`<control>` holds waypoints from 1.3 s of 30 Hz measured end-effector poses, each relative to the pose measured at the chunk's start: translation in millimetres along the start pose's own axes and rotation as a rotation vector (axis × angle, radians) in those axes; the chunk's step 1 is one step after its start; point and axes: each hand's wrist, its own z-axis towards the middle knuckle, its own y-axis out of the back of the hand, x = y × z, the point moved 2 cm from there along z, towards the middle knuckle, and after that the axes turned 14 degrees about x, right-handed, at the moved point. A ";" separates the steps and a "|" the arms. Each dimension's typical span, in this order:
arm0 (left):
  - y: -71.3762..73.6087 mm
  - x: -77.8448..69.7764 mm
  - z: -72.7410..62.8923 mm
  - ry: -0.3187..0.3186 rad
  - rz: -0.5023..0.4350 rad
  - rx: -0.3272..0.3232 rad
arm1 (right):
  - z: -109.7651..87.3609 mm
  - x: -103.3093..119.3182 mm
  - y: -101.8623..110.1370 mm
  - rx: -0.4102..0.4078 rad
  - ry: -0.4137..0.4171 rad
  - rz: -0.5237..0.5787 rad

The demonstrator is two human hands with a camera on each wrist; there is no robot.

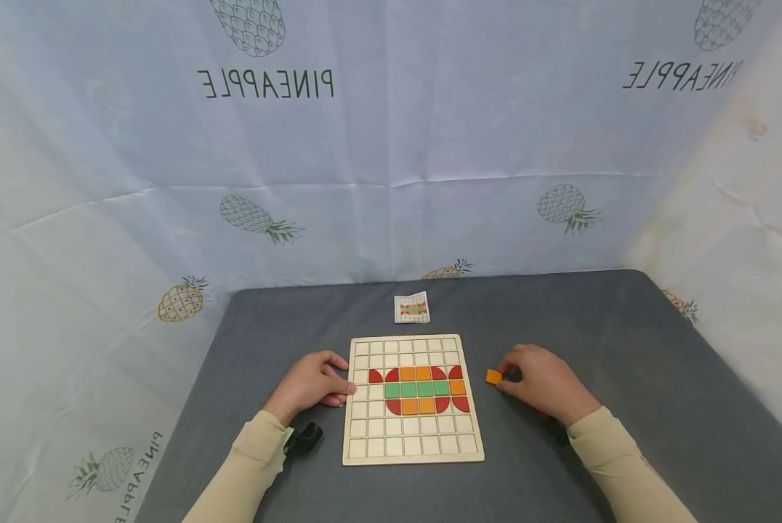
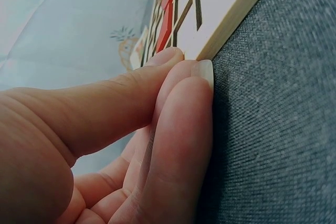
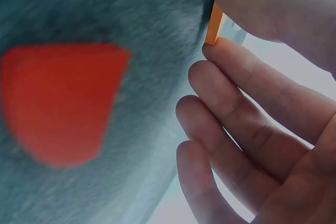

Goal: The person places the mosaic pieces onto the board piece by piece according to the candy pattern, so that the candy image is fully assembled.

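A wooden grid board (image 1: 413, 445) lies on the grey table, with red quarter-round, orange square and green square tiles set in its middle rows. My left hand (image 1: 309, 381) is at the board's left edge, and the left wrist view shows its thumb (image 2: 121, 95) and a fingertip pinching that edge. To the right of the board, my right hand (image 1: 544, 381) pinches an orange square tile (image 1: 493, 376) between thumb and forefinger. In the right wrist view this orange tile (image 3: 214, 24) stands on edge, its other fingers spread below. A loose red quarter-round tile (image 3: 63, 103) lies near that hand.
A small pattern card (image 1: 411, 308) with a printed coloured grid lies behind the board. The grey table (image 1: 286, 319) ends at a white curtain (image 1: 391, 131) with pineapple prints. Dark straps (image 1: 304, 438) with cameras sit at both wrists.
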 end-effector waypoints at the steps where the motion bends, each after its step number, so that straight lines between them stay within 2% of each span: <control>1: 0.1 0.1 -0.1 0.001 0.000 -0.001 | 1.1 1.6 0.7 -0.001 0.003 0.005; 12: 1.6 -0.2 -1.3 0.008 -0.003 -0.007 | 17.8 29.3 5.6 -0.009 0.051 0.065; 21: 2.6 -2.0 -3.1 -0.003 -0.002 0.004 | 39.5 69.7 2.1 0.018 0.077 0.139; 34: 2.1 -3.8 -2.3 -0.011 -0.013 0.029 | 56.5 137.5 -11.2 0.017 0.266 0.110; 39: 2.5 -3.0 -2.4 -0.014 -0.010 0.024 | 62.6 156.6 -17.1 0.018 0.304 0.068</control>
